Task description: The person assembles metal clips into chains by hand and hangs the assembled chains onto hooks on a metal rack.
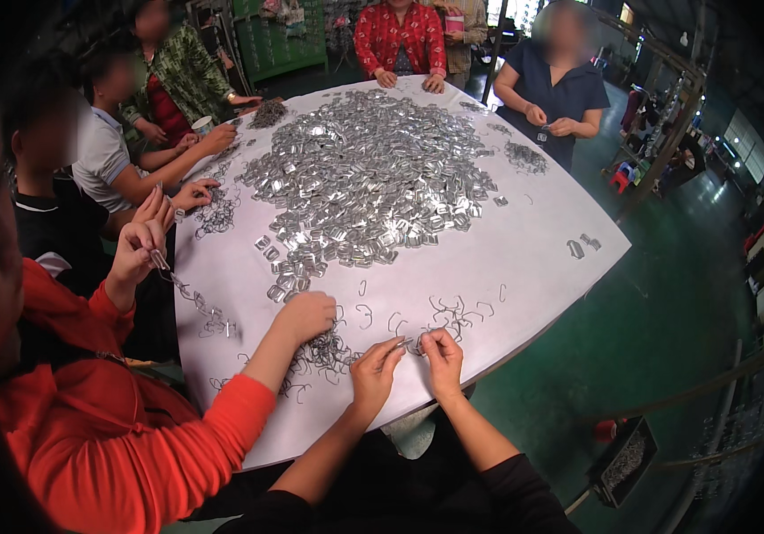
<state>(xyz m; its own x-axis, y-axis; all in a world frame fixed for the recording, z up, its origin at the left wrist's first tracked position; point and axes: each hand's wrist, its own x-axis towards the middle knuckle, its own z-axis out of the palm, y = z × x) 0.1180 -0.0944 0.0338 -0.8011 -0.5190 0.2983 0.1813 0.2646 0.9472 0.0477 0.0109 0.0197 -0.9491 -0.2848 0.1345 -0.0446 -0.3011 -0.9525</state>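
Observation:
At the near edge of the white-topped table [560, 285], my left hand [373, 372] pinches a small metal piece [405, 343] between thumb and fingers. Close beside it, my right hand [442, 363] is closed in a pinch at the same spot; what it grips is mostly hidden by the fingertips. Just beyond my right hand lies a loose scatter of bent wire pieces [455, 311]. A denser heap of such wires [324, 354] sits left of my left hand. A large pile of shiny rectangular metal buckles [373, 173] covers the middle of the table.
On my left, a person in a red sleeve [239, 414] reaches across to the wire heap and lifts a buckle [159, 260] in the other hand. Several other people work around the table. A few buckles [582, 245] lie near the right corner. A dark bin [622, 463] stands at lower right.

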